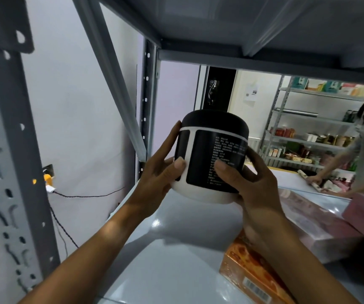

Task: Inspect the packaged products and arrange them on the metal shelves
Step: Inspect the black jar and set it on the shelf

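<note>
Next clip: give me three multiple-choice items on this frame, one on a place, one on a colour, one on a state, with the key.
1. Where is the round black-and-white jar?
A. held above the grey metal shelf
B. standing on the floor
C. lying on the orange box

2. The jar's lid is:
A. red
B. black
C. green

3. The jar is held by:
A. the left hand only
B. neither hand
C. the left hand and right hand

Key: 1 A, shelf surface shows beneath it; 2 B, dark domed top; 3 C, thumbs press its label.
</note>
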